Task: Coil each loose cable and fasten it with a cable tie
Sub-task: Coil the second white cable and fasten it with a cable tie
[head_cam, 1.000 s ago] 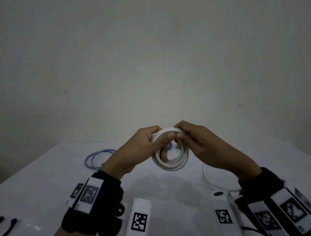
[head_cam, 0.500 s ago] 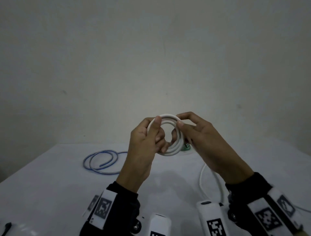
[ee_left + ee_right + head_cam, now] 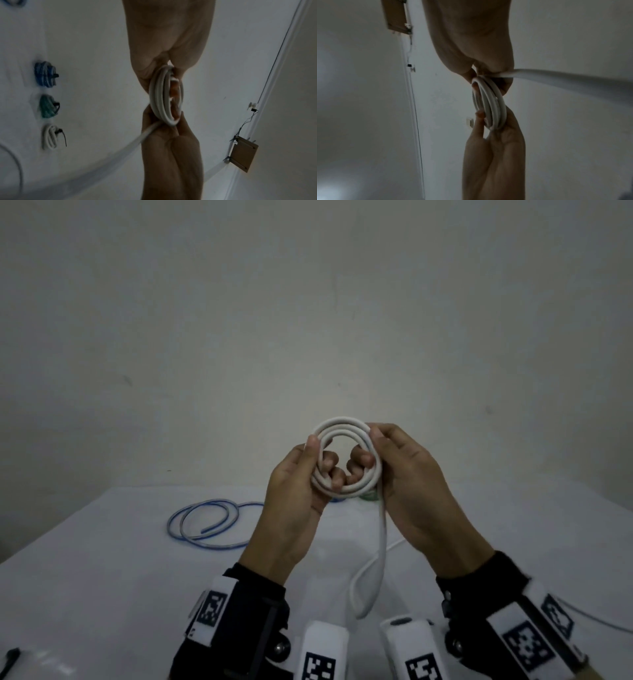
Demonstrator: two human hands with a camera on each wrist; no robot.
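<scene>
A thick white cable (image 3: 346,460) is wound into a small round coil of about three turns and is held upright in the air above the white table (image 3: 102,577), in front of the chest. The left side of the coil is pinched by the left hand (image 3: 294,501), thumb on the near face and fingers curled through the ring. The right side is gripped by the right hand (image 3: 414,491), thumb at the top of the ring and fingertips inside it. A loose tail (image 3: 376,559) is seen hanging from the coil's lower right edge down to the table.

Compared with half a second ago, the coil is presented more squarely to the head camera, the hands are set slightly higher, and the tail now runs down between the wrists.

One cable is being coiled. One loose blue cable (image 3: 205,522) lies on the table to the left. Three finished bundles are counted in the left wrist view, each bound with a black tie: a blue bundle (image 3: 45,74), a green bundle (image 3: 47,106) and a white bundle (image 3: 50,136).
</scene>
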